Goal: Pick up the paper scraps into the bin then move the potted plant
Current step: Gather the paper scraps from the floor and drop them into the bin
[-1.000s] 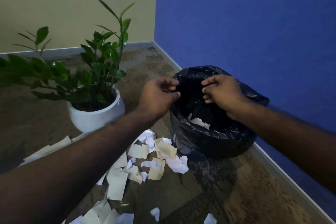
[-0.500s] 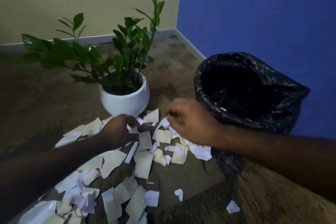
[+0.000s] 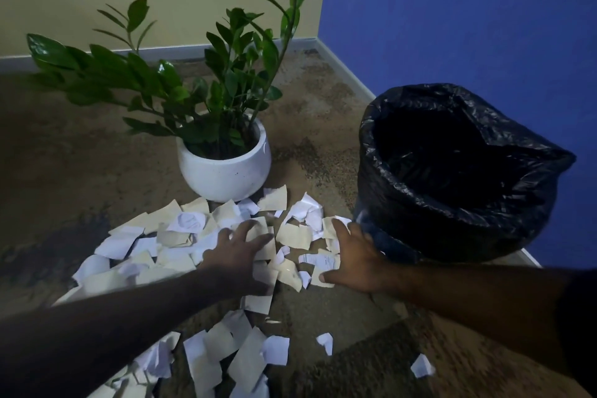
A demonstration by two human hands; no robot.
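Torn white and cream paper scraps [image 3: 181, 236] lie spread over the brown carpet in front of me. My left hand [image 3: 239, 252] rests flat on the pile with fingers spread. My right hand [image 3: 352, 258] lies with straight fingers on scraps close to the foot of the bin. The bin [image 3: 452, 171], lined with a black plastic bag, stands to the right against the blue wall; its inside is dark. The potted plant [image 3: 226, 168], green leaves in a round white pot, stands just behind the scraps.
A cream wall and a blue wall [image 3: 468, 10] meet in a corner behind the plant, with a grey skirting board [image 3: 342, 68] along the floor. More scraps [image 3: 226, 359] lie near the bottom edge, and a lone scrap [image 3: 421, 365] sits lower right.
A second ago both hands were at the bin's rim. They came down to the floor, and now both lie spread over the scraps. The view has shifted left and down.
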